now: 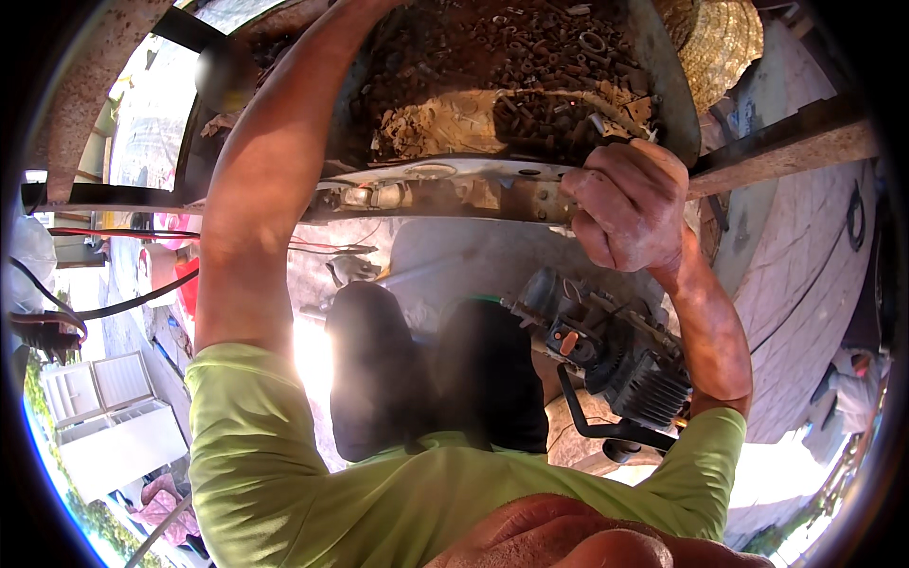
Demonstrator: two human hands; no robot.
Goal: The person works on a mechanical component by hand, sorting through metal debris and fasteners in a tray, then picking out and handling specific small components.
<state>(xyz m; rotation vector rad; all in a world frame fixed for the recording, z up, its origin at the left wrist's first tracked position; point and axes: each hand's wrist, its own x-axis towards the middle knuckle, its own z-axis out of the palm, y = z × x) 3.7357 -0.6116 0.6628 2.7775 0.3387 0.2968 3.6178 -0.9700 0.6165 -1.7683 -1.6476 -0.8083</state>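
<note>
My left arm (pixel 275 161) reaches up and away past the top edge, so its hand is out of view. At the near right corner of a worn metal tray (pixel 426 170), my right hand (pixel 632 204) is closed in a fist against the rim. Whatever its fingers may hold is hidden. Inside the tray lie many rusty nuts, bolts and washers (pixel 540 57). A crumpled tan sheet (pixel 440 123), torn at its edges, lies among them near the front wall. Sunlight falls across it.
Below the tray on the right stands a small motor or compressor (pixel 615 350) with a finned cylinder. Metal frame bars (pixel 786 142) run beside the tray. A straw hat (pixel 715 47) is at the far right. Red and black cables (pixel 123 232) cross the left side, above a white cabinet (pixel 114 417).
</note>
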